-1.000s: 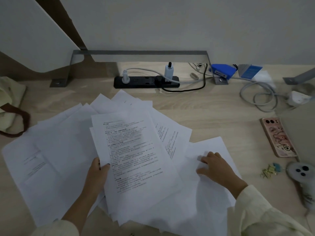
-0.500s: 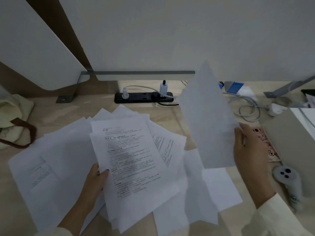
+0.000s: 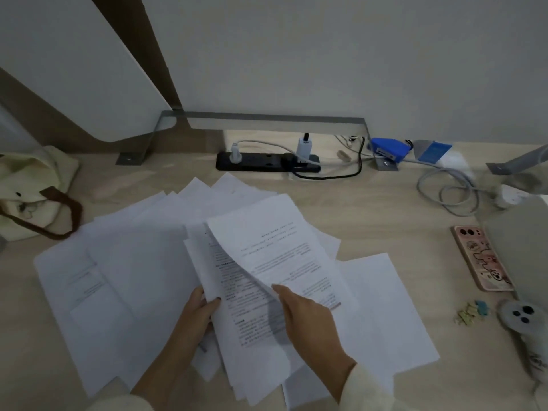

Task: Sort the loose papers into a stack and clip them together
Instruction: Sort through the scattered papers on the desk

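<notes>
Loose white papers (image 3: 124,277) lie fanned across the wooden desk. My left hand (image 3: 198,314) grips the left edge of a small stack of printed sheets (image 3: 246,318), thumb on top. My right hand (image 3: 305,318) holds a printed sheet (image 3: 275,247) by its near edge and lays it over that stack, text upside down. More blank sheets (image 3: 382,307) lie under and to the right of my right hand. A few small binder clips (image 3: 471,311) sit on the desk at the right.
A pink phone (image 3: 480,258) lies face down at right, beside a grey box (image 3: 522,241). A white controller (image 3: 522,318) sits near the clips. A power strip (image 3: 267,161), cables (image 3: 450,188) and a blue stapler (image 3: 388,148) line the back. A cloth bag (image 3: 32,191) is at left.
My right hand lifted a sheet from the right side, raised it, then brought it left and down onto the stack held by my left hand. The left hand stayed in place.
</notes>
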`<state>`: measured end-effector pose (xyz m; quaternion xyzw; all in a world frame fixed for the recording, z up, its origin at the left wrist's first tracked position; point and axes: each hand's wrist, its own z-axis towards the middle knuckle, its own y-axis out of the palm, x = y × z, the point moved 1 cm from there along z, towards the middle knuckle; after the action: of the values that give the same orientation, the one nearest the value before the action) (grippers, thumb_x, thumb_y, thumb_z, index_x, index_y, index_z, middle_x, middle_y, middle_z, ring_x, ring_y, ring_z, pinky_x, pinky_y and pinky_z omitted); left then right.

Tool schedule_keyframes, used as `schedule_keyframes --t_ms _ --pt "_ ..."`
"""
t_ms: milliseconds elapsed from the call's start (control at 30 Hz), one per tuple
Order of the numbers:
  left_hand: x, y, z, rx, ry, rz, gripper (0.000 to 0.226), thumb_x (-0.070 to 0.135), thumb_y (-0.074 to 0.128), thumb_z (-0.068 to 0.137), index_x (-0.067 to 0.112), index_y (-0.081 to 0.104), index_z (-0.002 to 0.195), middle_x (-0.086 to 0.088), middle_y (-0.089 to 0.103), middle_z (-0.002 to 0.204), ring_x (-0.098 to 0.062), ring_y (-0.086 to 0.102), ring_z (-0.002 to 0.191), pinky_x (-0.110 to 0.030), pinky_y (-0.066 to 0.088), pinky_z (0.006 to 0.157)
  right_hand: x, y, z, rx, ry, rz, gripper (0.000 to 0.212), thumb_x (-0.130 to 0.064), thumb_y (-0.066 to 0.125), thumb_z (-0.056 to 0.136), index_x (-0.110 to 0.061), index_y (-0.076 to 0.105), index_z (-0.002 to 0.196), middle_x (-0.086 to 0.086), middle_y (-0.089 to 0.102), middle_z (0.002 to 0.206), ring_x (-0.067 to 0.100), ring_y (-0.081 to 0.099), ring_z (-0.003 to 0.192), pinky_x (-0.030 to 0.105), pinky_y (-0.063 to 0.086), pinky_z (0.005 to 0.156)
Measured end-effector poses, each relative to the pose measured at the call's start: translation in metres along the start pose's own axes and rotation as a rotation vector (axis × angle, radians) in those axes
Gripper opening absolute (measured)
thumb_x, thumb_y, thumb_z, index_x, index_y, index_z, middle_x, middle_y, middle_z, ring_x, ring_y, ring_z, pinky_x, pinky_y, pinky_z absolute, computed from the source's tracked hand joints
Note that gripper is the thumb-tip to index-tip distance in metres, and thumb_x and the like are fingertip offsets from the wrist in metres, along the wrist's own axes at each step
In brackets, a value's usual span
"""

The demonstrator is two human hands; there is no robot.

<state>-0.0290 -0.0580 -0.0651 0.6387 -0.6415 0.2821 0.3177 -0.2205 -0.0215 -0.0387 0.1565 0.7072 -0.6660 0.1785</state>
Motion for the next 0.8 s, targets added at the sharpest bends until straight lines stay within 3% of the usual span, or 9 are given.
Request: schedule_keyframes --t_ms 100,200,267,400,467,533,633,733,800 --pt "-0.002 0.001 0.0 0.002 -0.009 0.001 0.027 0.013 0.051 0.092 0.013 0.05 0.119 -0.011 0.062 0.111 -0.023 0.061 0.092 -0.032 0.051 0.074 -0.008 0.005 -0.004 -0.041 -0.065 0.013 0.028 -0.017 0.05 0.076 -0.024 0.066 0.098 -0.009 0.069 0.063 0.006 0.062 0.047 0.016 0.045 0.04" --pt "-0.002 -0.001 0.002 0.023 -0.018 0.011 0.036 0.038 0.055 0.088 0.013 0.056 0.113 -0.013 0.068 0.107 -0.026 0.067 0.09 -0.035 0.054 0.073 -0.007 0.014 -0.006 -0.203 -0.097 0.102 0.035 -0.016 0.039 0.091 -0.02 0.053 0.123 0.003 0.07 0.098 0.02 0.067 0.084 0.03 0.051 0.068" --pt "-0.003 -0.001 0.004 0.015 -0.024 0.023 0.045 0.049 0.055 0.083 0.015 0.059 0.113 -0.01 0.071 0.103 -0.025 0.069 0.088 -0.033 0.054 0.069 -0.004 0.014 -0.008 -0.214 -0.125 0.122 0.037 -0.015 0.038 0.094 -0.022 0.048 0.129 0.003 0.068 0.107 0.022 0.064 0.092 0.03 0.049 0.073" --pt "-0.002 0.001 0.006 -0.028 0.016 0.022 0.038 0.049 0.06 0.077 0.026 0.061 0.108 -0.002 0.074 0.098 -0.02 0.072 0.085 -0.03 0.055 0.068 0.002 0.007 -0.006 -0.099 -0.196 0.011 0.032 -0.008 0.056 0.073 -0.019 0.066 0.1 -0.003 0.069 0.068 0.013 0.063 0.055 0.013 0.035 0.049" --pt "-0.001 0.002 0.006 -0.019 0.023 0.015 0.024 0.047 0.058 0.083 0.029 0.063 0.098 0.003 0.074 0.09 -0.018 0.071 0.083 -0.031 0.055 0.07 0.014 0.001 -0.003 -0.022 -0.079 0.065 0.026 -0.008 0.051 0.073 -0.017 0.067 0.091 0.001 0.068 0.067 0.016 0.062 0.058 0.018 0.041 0.051" --pt "0.0 0.002 0.008 0.011 -0.004 -0.04 0.02 0.044 0.05 0.089 0.029 0.062 0.088 0.003 0.072 0.085 -0.017 0.069 0.081 -0.032 0.055 0.071 0.028 -0.007 0.001 0.026 0.004 0.113 0.023 -0.006 0.047 0.078 -0.015 0.065 0.087 0.003 0.069 0.074 0.017 0.061 0.067 0.024 0.045 0.059" --pt "0.002 -0.003 0.011 0.04 -0.046 -0.157 0.019 0.043 0.047 0.09 0.028 0.059 0.092 0.002 0.067 0.093 -0.017 0.065 0.086 -0.035 0.053 0.074 0.053 -0.015 -0.001 0.089 -0.11 0.071 0.024 0.004 0.058 0.074 -0.02 0.06 0.077 0.0 0.068 0.084 0.013 0.057 0.085 0.017 0.04 0.081" --pt "0.003 -0.006 0.012 0.078 -0.065 -0.188 0.022 0.037 0.054 0.088 0.02 0.062 0.1 -0.003 0.067 0.092 -0.021 0.063 0.085 -0.034 0.051 0.07 0.082 -0.02 -0.001 0.175 -0.06 -0.051 0.028 0.003 0.069 0.071 -0.022 0.059 0.07 0.008 0.063 0.112 0.028 0.046 0.119 0.036 0.026 0.108" --pt "0.001 -0.005 0.01 0.065 -0.044 -0.101 0.017 0.026 0.058 0.088 0.016 0.062 0.102 -0.007 0.068 0.094 -0.022 0.063 0.083 -0.03 0.053 0.064 0.094 -0.025 0.0 0.252 0.088 -0.064 0.025 0.001 0.071 0.071 -0.023 0.066 0.075 0.014 0.054 0.127 0.037 0.038 0.128 0.048 0.022 0.112"
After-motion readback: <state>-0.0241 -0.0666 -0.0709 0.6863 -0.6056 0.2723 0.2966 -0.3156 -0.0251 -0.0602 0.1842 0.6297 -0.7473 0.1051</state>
